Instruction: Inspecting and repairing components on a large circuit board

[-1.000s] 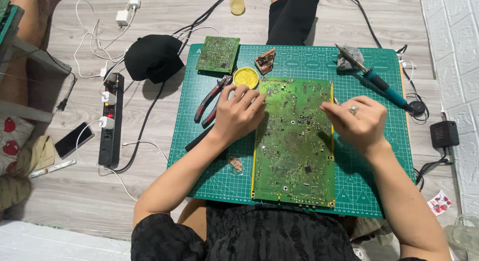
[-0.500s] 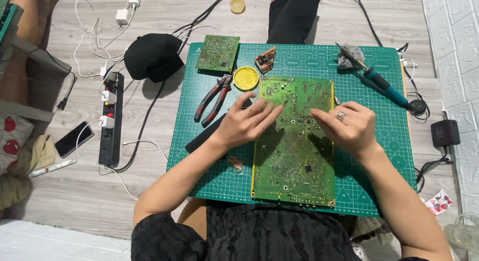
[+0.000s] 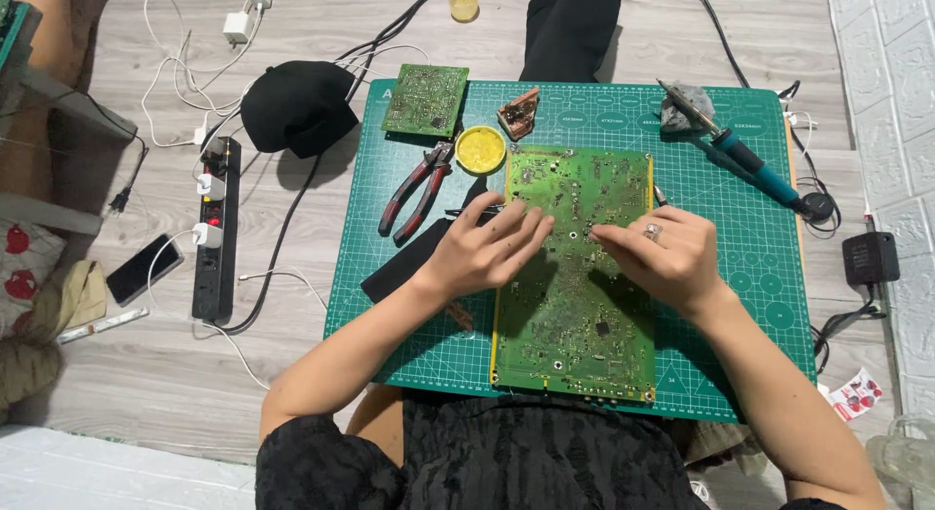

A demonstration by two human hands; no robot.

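Both hands have slid inward over the large green circuit board (image 3: pixel 575 286): left hand (image 3: pixel 482 252) with fingers spread flat, right hand (image 3: pixel 662 257) curled, fingertips pressing the board.

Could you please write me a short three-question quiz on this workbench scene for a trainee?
1. True or false: both hands rest on the large green circuit board.
2. Multiple choice: what lies just left of the round yellow tin? A) a black cap B) red-handled pliers C) a phone
3. Short answer: where on the cutting mat does the blue-handled soldering iron lie?

Key
1. True: the left hand and the right hand both lie on the board, fingers pointing toward its middle.
2. B: the red-handled pliers.
3. At the far right corner, tip toward the mat's middle.
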